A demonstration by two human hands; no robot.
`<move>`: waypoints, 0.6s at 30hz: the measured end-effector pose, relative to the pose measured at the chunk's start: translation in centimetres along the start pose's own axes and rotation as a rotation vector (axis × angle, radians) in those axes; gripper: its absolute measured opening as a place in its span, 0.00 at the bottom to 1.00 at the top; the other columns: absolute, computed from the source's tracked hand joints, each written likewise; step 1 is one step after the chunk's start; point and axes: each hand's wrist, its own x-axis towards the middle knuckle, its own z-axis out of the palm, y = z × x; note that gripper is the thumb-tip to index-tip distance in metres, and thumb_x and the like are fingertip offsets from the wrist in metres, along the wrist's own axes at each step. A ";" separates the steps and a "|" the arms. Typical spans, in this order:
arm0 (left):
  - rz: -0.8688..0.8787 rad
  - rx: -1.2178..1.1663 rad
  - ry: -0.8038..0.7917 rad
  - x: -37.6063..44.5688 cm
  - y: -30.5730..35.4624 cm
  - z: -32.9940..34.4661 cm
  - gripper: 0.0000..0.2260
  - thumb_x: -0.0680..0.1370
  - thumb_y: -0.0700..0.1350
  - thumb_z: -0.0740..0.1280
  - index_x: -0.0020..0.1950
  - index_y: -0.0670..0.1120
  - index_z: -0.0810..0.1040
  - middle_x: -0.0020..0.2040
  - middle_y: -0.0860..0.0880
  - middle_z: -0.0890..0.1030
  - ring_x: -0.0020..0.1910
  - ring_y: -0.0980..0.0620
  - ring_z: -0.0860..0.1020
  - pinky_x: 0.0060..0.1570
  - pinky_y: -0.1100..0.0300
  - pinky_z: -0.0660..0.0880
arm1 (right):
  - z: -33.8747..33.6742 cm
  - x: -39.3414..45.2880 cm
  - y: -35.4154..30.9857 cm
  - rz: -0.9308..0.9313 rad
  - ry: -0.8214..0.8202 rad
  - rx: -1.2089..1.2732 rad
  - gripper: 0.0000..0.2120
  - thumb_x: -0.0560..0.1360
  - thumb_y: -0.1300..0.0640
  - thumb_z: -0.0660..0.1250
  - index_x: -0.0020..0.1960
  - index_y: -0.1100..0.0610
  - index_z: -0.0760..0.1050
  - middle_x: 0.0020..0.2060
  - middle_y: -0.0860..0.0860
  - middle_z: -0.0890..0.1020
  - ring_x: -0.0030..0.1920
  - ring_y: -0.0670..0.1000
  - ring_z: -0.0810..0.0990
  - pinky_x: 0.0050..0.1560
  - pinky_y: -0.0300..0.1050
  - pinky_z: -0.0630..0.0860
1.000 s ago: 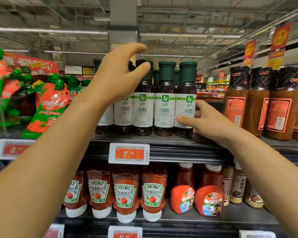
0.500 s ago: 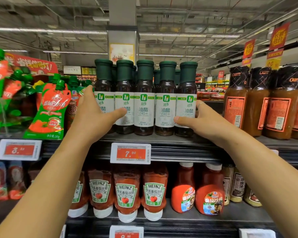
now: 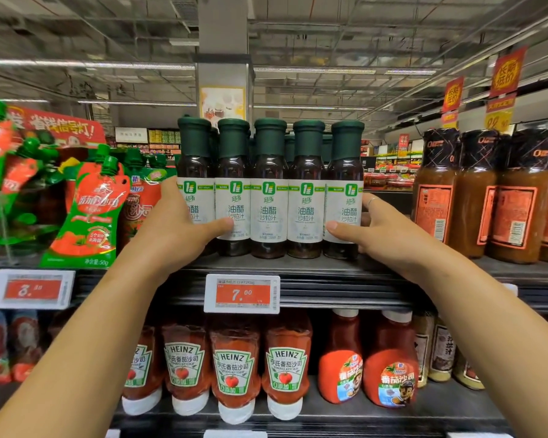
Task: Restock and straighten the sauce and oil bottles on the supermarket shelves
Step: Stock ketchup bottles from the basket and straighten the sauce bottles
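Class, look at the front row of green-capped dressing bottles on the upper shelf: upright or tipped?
Upright. All five green-capped dressing bottles stand level on the upper shelf, caps aligned, labels facing front.

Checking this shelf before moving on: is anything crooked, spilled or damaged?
Nothing stands out. The five green-capped bottles stand upright, labels forward, bracketed by the left hand and right hand. No spills show.

Dressing bottles (image 3: 269, 188): 5 in front row, dark glass, green caps, white labels. Upright, touching, labels fwd, upper shelf (image 3: 298, 267) edge. More behind.
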 end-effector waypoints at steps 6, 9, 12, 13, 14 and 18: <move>-0.021 -0.026 0.004 0.4 -0.9 -0.4 0.26 0.73 0.47 0.78 0.65 0.56 0.69 0.54 0.61 0.82 0.53 0.60 0.81 0.55 0.54 0.77 | 0.2 0.1 0.1 -0.013 -0.018 -0.007 0.20 0.78 0.60 0.71 0.68 0.53 0.72 0.57 0.43 0.84 0.48 0.33 0.83 0.37 0.25 0.74; -0.024 -0.014 -0.007 0.4 -1.0 -0.5 0.24 0.73 0.46 0.78 0.63 0.55 0.70 0.55 0.58 0.83 0.54 0.56 0.82 0.58 0.49 0.78 | 0.3 0.1 0.1 -0.013 -0.014 -0.002 0.20 0.78 0.61 0.71 0.68 0.54 0.71 0.58 0.45 0.85 0.50 0.35 0.83 0.39 0.26 0.75; 0.005 0.041 0.004 0.3 -1.0 -0.5 0.24 0.72 0.47 0.79 0.60 0.56 0.70 0.51 0.60 0.82 0.49 0.60 0.81 0.48 0.59 0.76 | 0.3 0.0 0.1 -0.001 -0.011 -0.025 0.21 0.79 0.60 0.71 0.69 0.53 0.70 0.58 0.43 0.84 0.50 0.34 0.83 0.40 0.26 0.75; 0.018 0.058 0.010 0.2 -0.9 -0.4 0.24 0.72 0.47 0.79 0.60 0.56 0.70 0.50 0.62 0.81 0.47 0.63 0.79 0.43 0.63 0.72 | 0.3 0.0 0.1 0.004 -0.012 -0.035 0.22 0.79 0.59 0.71 0.69 0.52 0.70 0.58 0.43 0.84 0.51 0.34 0.82 0.41 0.26 0.75; 0.025 0.067 0.016 0.2 -0.9 -0.4 0.24 0.72 0.47 0.79 0.60 0.56 0.70 0.48 0.63 0.79 0.46 0.66 0.76 0.40 0.66 0.69 | 0.3 0.0 0.0 0.009 -0.011 -0.044 0.22 0.79 0.59 0.72 0.70 0.52 0.70 0.58 0.42 0.84 0.51 0.33 0.82 0.41 0.26 0.75; 0.024 0.057 0.022 0.3 -1.0 -0.4 0.25 0.71 0.47 0.80 0.61 0.55 0.70 0.47 0.63 0.78 0.43 0.68 0.74 0.38 0.69 0.66 | 0.5 -0.1 -0.3 0.023 0.008 -0.064 0.22 0.78 0.59 0.72 0.70 0.52 0.70 0.58 0.43 0.84 0.50 0.33 0.82 0.39 0.26 0.75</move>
